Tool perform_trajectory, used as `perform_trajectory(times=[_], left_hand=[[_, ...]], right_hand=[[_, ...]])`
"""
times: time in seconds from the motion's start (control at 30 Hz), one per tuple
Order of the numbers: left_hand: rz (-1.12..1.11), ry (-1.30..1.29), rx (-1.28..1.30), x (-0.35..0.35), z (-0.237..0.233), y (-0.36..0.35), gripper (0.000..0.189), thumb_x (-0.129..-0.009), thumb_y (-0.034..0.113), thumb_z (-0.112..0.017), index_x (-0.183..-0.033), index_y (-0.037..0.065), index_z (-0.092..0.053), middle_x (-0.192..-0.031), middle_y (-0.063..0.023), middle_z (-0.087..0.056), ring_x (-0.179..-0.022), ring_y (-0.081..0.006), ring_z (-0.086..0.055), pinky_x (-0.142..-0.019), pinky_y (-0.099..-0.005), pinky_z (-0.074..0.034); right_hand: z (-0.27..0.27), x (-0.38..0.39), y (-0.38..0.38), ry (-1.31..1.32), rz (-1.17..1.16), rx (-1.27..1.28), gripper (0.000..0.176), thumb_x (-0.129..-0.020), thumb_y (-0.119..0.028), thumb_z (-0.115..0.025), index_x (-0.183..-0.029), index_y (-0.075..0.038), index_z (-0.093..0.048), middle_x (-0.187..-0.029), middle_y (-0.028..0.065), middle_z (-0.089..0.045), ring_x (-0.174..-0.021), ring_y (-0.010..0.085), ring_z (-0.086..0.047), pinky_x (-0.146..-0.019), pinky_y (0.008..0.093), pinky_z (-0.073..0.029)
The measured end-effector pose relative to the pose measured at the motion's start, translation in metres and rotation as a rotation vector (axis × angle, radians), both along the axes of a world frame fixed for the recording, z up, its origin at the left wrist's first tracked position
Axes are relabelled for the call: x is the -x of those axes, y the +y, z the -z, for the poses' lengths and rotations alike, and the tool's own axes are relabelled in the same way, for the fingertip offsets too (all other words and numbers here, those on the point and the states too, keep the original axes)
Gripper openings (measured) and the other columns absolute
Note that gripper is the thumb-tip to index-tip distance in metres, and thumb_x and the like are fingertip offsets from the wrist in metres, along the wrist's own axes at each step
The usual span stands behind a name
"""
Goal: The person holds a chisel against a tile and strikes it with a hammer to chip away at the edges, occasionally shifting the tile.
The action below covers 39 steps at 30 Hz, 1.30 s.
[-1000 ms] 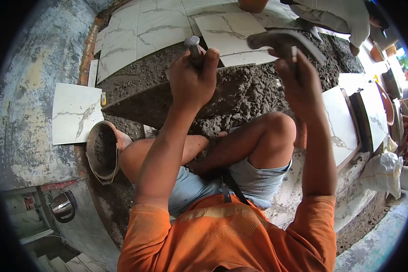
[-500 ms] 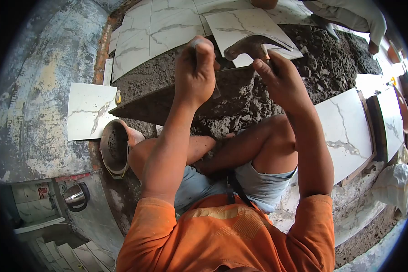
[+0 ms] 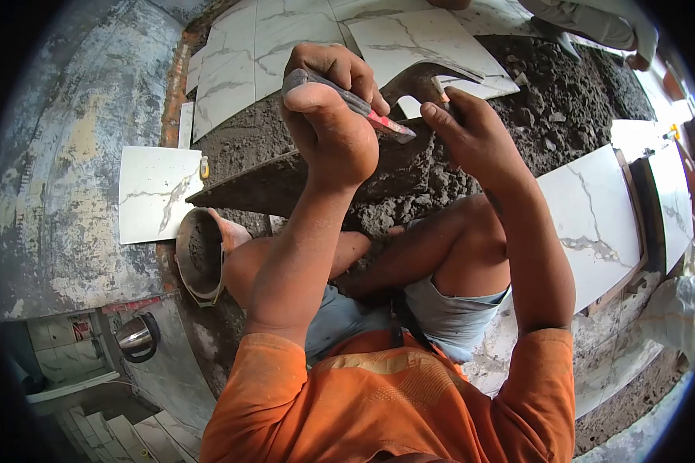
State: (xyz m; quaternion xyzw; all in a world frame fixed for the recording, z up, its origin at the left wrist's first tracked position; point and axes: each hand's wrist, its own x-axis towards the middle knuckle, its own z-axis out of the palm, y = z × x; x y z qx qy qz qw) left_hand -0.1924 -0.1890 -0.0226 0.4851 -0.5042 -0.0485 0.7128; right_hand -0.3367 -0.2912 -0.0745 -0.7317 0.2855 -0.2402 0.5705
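Note:
My left hand [image 3: 328, 116] is raised, with its fingers wrapped around a chisel [image 3: 390, 126] that has a grey shaft, a red band and a flat metal tip pointing right. In my right hand [image 3: 475, 135] is a claw hammer [image 3: 417, 75], gripped close below its head; most of the handle is hidden. Beneath both hands a dark, dirt-coated slab [image 3: 262, 184] stands tilted in front of my legs, partly covered by my left forearm. Loose dark mortar [image 3: 386, 216] lies around its lower edge.
A bucket [image 3: 201, 251] stands by my knee at the left, near a marbled tile [image 3: 158, 189] with a yellow-handled tool [image 3: 205, 167]. Laid tiles [image 3: 293, 42] lie ahead. Another large tile [image 3: 587, 224] is at the right. Another person's leg [image 3: 587, 19] shows at the upper right.
My left hand has turned, swinging the chisel from tip-down to nearly level, tip to the right. My right hand with the hammer has shifted slightly left.

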Motion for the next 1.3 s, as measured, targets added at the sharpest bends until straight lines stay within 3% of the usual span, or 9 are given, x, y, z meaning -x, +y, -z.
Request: perform_trajectory(times=[0.17, 0.63, 0.7, 0.73, 0.8, 0.93, 1.07, 1.2, 1.3], left_hand=[[-0.043, -0.060, 0.031, 0.004, -0.005, -0.006, 0.083, -0.085, 0.091, -0.021, -0.086, 0.010, -0.037, -0.065, -0.0047, -0.044, -0.050, -0.0141, -0.042, -0.052, -0.0299, -0.048], [0.185, -0.170, 0.047, -0.017, -0.003, -0.017, 0.080, -0.085, 0.088, -0.038, -0.089, 0.008, -0.041, -0.068, -0.0043, -0.048, -0.053, -0.0133, -0.051, -0.050, -0.0262, -0.044], [0.234, -0.224, 0.039, -0.013, -0.005, -0.015, 0.075, -0.088, 0.082, -0.048, -0.090, 0.008, -0.042, -0.069, -0.0035, -0.049, -0.055, -0.0119, -0.052, -0.052, -0.0257, -0.045], [0.304, -0.164, 0.057, -0.012, 0.002, -0.017, 0.067, -0.091, 0.073, -0.060, -0.091, 0.008, -0.045, -0.071, -0.0024, -0.050, -0.059, -0.0096, -0.053, -0.055, -0.0247, -0.046], [0.338, -0.135, -0.039, -0.011, 0.013, -0.016, 0.061, -0.092, 0.065, -0.067, -0.090, 0.008, -0.048, -0.074, -0.0018, -0.052, -0.063, -0.0075, -0.054, -0.058, -0.0240, -0.047], [0.336, -0.216, -0.165, -0.014, 0.014, -0.007, 0.053, -0.098, 0.056, -0.064, -0.085, 0.007, -0.052, -0.078, 0.0001, -0.054, -0.071, -0.0081, -0.050, -0.065, -0.0254, -0.043], [0.269, -0.342, -0.313, -0.025, 0.019, -0.005, 0.050, -0.099, 0.053, -0.065, -0.089, 0.006, -0.053, -0.075, 0.0012, -0.049, -0.071, -0.0094, -0.046, -0.063, -0.0295, -0.040], [0.232, -0.376, -0.280, -0.027, 0.026, -0.002, 0.050, -0.099, 0.053, -0.065, -0.090, 0.005, -0.053, -0.071, -0.0019, -0.048, -0.066, -0.0140, -0.045, -0.061, -0.0321, -0.040], [0.187, -0.331, -0.308, -0.025, 0.024, 0.002, 0.053, -0.097, 0.056, -0.066, -0.090, 0.005, -0.053, -0.066, -0.0098, -0.046, -0.061, -0.0228, -0.041, -0.060, -0.0365, -0.040]], right_hand=[[0.001, 0.001, 0.000, -0.017, -0.017, -0.043, 0.038, -0.101, -0.037, -0.068, -0.098, 0.001, -0.064, -0.064, 0.0002, -0.055, -0.052, 0.0076, -0.049, -0.048, 0.0280, -0.041], [0.000, 0.002, 0.001, -0.015, -0.030, -0.118, 0.043, -0.100, -0.040, -0.068, -0.107, 0.002, -0.066, -0.073, 0.0018, -0.060, -0.055, 0.0081, -0.054, -0.048, 0.0261, -0.045], [-0.004, 0.003, 0.003, -0.006, -0.022, -0.120, 0.042, -0.100, -0.040, -0.068, -0.107, 0.002, -0.066, -0.073, 0.0009, -0.059, -0.056, 0.0079, -0.054, -0.048, 0.0257, -0.045], [-0.006, 0.002, 0.003, 0.001, -0.015, -0.118, 0.041, -0.100, -0.039, -0.068, -0.106, 0.001, -0.066, -0.072, 0.0000, -0.057, -0.056, 0.0077, -0.053, -0.048, 0.0253, -0.045], [-0.006, 0.003, 0.003, -0.014, -0.032, -0.130, 0.040, -0.100, -0.039, -0.068, -0.106, 0.001, -0.066, -0.072, -0.0007, -0.056, -0.057, 0.0073, -0.053, -0.049, 0.0251, -0.044], [-0.005, 0.004, 0.004, -0.033, -0.023, -0.202, 0.035, -0.101, -0.036, -0.068, -0.105, -0.001, -0.066, -0.073, -0.0015, -0.056, -0.058, 0.0060, -0.051, -0.048, 0.0250, -0.042], [-0.012, 0.006, 0.005, -0.028, -0.021, -0.240, 0.033, -0.102, -0.034, -0.067, -0.107, -0.001, -0.066, -0.074, -0.0019, -0.056, -0.057, 0.0055, -0.047, -0.048, 0.0252, -0.040], [-0.038, 0.021, -0.005, 0.015, 0.151, -0.042, 0.034, -0.104, -0.034, -0.063, -0.110, -0.001, -0.067, -0.085, 0.0033, -0.068, -0.053, 0.0045, -0.046, -0.046, 0.0250, -0.037], [-0.094, 0.045, 0.000, -0.110, 0.238, 0.146, 0.033, -0.106, -0.033, -0.059, -0.109, -0.001, -0.065, -0.085, 0.0055, -0.068, -0.049, 0.0041, -0.045, -0.042, 0.0224, -0.032]])
